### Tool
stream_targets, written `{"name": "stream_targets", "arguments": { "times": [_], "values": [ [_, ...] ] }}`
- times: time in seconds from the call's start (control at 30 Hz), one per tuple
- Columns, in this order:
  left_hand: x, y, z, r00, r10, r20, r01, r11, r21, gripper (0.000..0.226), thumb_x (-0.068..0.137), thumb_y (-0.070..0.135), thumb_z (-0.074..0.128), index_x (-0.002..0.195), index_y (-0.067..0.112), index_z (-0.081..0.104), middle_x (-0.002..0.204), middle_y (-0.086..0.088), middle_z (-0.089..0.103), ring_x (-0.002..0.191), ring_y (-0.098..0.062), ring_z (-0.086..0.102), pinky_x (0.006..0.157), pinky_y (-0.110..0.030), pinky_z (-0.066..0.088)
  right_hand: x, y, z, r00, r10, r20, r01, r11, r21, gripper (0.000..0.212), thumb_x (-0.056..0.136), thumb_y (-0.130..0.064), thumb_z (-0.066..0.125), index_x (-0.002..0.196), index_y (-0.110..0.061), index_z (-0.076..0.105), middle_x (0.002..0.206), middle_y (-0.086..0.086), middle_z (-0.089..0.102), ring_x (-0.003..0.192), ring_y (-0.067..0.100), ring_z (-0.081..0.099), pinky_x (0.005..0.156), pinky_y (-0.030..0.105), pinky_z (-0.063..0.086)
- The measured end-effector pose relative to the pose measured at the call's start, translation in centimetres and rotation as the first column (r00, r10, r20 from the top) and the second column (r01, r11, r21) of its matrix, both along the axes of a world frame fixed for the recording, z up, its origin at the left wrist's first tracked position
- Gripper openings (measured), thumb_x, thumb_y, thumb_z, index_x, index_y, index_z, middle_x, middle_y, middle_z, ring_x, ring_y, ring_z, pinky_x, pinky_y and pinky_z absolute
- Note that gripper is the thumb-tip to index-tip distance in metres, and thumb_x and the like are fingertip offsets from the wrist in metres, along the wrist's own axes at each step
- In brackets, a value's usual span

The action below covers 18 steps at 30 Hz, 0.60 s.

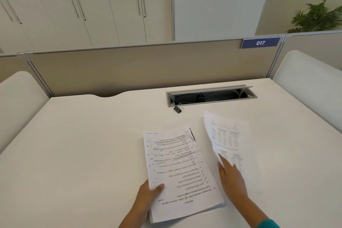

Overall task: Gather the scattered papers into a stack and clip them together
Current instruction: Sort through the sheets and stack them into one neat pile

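While left hand (148,193) pinches stack (180,172) edge, steadying it on desk (83,144), right hand (231,176), fingers spread, presses loose sheets (227,139) beside stack; clip (177,108) lies apart, unused.

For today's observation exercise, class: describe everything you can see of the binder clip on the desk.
The binder clip is small, with a black body and two silvery wire handles that look like metal. It lies loose on the white desk, just in front of the near left corner of the open cable tray. Nothing is clipped in it. It sits apart from the paper stack, the separate sheet and both hands, untouched.
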State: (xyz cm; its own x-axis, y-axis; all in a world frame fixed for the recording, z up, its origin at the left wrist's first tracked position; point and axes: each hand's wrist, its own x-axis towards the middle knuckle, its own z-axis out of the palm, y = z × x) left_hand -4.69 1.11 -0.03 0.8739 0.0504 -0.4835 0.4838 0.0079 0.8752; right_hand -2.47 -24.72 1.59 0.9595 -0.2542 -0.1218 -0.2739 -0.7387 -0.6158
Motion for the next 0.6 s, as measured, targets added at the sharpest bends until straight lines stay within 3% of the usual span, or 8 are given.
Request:
{"name": "stream_targets", "arguments": {
  "times": [0.07, 0.17, 0.27, 0.37, 0.43, 0.53, 0.6],
  "values": [
    [0.0, 0.0, 0.0, 1.0, -0.009, 0.0, 0.009, 1.0, -0.001, 0.027, 0.085, 0.011, 0.064, 0.112, 0.011, 0.06, 0.101, -0.006, 0.072, 0.089, -0.024, 0.07, 0.071, -0.032, 0.056, -0.9, 1.7, 0.2, 0.992, 0.123, 0.008, -0.123, 0.992, -0.03, 0.044, 0.099, -0.033, 0.03, 0.143, -0.035, 0.025, 0.151, -0.007, 0.031, 0.143, 0.028, 0.019, 0.113, 0.04, 0.025],
    [-0.2, 0.0, 0.2, 1.0, -0.018, 0.004, 0.018, 1.0, 0.005, 0.028, 0.089, 0.025, 0.059, 0.115, 0.013, 0.06, 0.103, -0.004, 0.071, 0.09, -0.022, 0.07, 0.074, -0.033, 0.056, -2.5, 4.5, -0.1, 0.948, 0.317, -0.037, -0.318, 0.946, -0.064, 0.047, 0.099, -0.035, 0.029, 0.144, -0.039, 0.017, 0.154, -0.008, 0.021, 0.144, 0.023, 0.012, 0.117, 0.033, 0.009],
    [-0.2, 0.1, 0.5, 1.0, -0.015, -0.014, 0.015, 1.0, -0.001, 0.035, 0.093, 0.04, 0.045, 0.118, 0.018, 0.056, 0.108, -0.005, 0.07, 0.095, -0.022, 0.069, 0.085, -0.038, 0.055, -3.3, 6.9, -0.5, 0.847, 0.524, -0.091, -0.532, 0.836, -0.137, 0.05, 0.1, -0.029, 0.027, 0.147, -0.029, 0.013, 0.156, -0.008, 0.016, 0.145, 0.013, 0.009, 0.114, 0.025, -0.007],
    [-0.2, 0.0, 0.6, 1.0, -0.022, -0.018, 0.021, 0.999, -0.029, 0.045, 0.093, 0.048, 0.04, 0.119, 0.017, 0.057, 0.112, -0.006, 0.069, 0.098, -0.024, 0.068, 0.094, -0.045, 0.051, -3.6, 8.6, -0.9, 0.751, 0.636, -0.18, -0.661, 0.727, -0.189, 0.051, 0.1, -0.03, 0.025, 0.148, -0.021, 0.012, 0.157, -0.003, 0.014, 0.145, 0.014, 0.008, 0.118, 0.031, -0.002],
    [-0.2, -0.2, 0.7, 1.0, -0.007, -0.003, 0.007, 1.0, -0.003, 0.046, 0.092, 0.046, 0.043, 0.122, 0.015, 0.056, 0.115, -0.006, 0.068, 0.099, -0.024, 0.067, 0.094, -0.043, 0.051, -3.7, 9.4, -0.9, 0.711, 0.665, -0.227, -0.702, 0.684, -0.197, 0.055, 0.098, -0.042, 0.019, 0.148, -0.02, 0.012, 0.157, -0.002, 0.015, 0.145, 0.015, 0.01, 0.118, 0.034, 0.001],
    [-0.2, -0.5, 0.8, 1.0, 0.01, -0.012, -0.01, 0.999, 0.031, 0.044, 0.091, 0.042, 0.048, 0.123, 0.013, 0.054, 0.117, -0.008, 0.066, 0.099, -0.025, 0.066, 0.094, -0.043, 0.051, -3.9, 9.8, -0.5, 0.693, 0.676, -0.251, -0.717, 0.683, -0.14, 0.084, 0.078, -0.073, 0.004, 0.147, -0.027, 0.013, 0.156, -0.002, 0.018, 0.144, 0.014, 0.014, 0.118, 0.034, 0.004],
    [-0.2, -0.5, 0.9, 0.999, 0.021, -0.027, -0.02, 0.999, 0.036, 0.042, 0.091, 0.042, 0.049, 0.123, 0.014, 0.053, 0.119, -0.009, 0.064, 0.102, -0.028, 0.064, 0.096, -0.045, 0.05, -3.9, 9.7, -0.2, 0.708, 0.666, -0.235, -0.695, 0.715, -0.069, 0.077, 0.082, -0.073, 0.016, 0.146, -0.031, 0.014, 0.155, -0.006, 0.022, 0.143, 0.013, 0.018, 0.117, 0.032, 0.006]
  ]
}}
